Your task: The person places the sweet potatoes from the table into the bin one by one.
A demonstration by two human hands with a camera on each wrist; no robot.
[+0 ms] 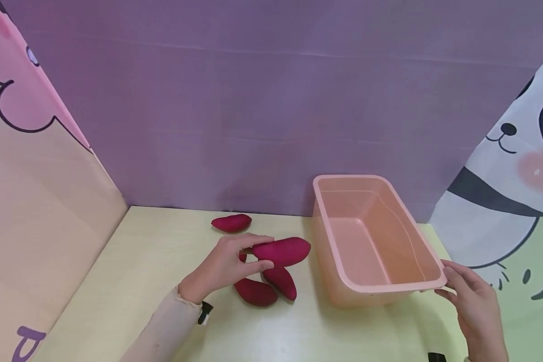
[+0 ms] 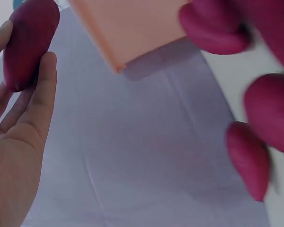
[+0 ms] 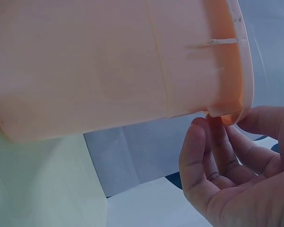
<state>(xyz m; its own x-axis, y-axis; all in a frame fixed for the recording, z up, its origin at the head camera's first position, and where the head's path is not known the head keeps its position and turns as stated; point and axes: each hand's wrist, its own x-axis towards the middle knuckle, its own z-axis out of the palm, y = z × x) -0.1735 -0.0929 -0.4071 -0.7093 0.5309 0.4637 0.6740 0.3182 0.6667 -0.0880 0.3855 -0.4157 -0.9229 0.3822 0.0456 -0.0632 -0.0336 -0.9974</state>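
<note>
While a purple cloth [image 1: 271, 100] rises beyond the left grip [image 1: 228, 261] and the right grip [image 1: 477, 301], a pale worktop [image 1: 122, 281] spreads beneath them. On it, between the two, stands a pink bin [image 1: 331, 274], to the right of the left grip and to the left of the right one.

The right grip pinches the bin at its near right corner, fingertips tucked under the edge, which seems meant to steady it. The left grip pinches a held tuber [image 1: 284, 251], dark red and probably a sweet potato, between thumb and fingers.

Judging by how things lie, the work looks barely begun: this one piece is off the worktop, while at least four others rest on it, all outside the bin.

The held tuber points from the left grip's fingertips toward the bin, near its wall yet apart. On the near side of those fingertips lie a slim tuber [image 1: 286, 284] and a plump tuber [image 1: 256, 293]. A half-hidden tuber [image 1: 243, 257] shows behind the left grip, and a far tuber [image 1: 232, 223] lies just beyond it.
</note>
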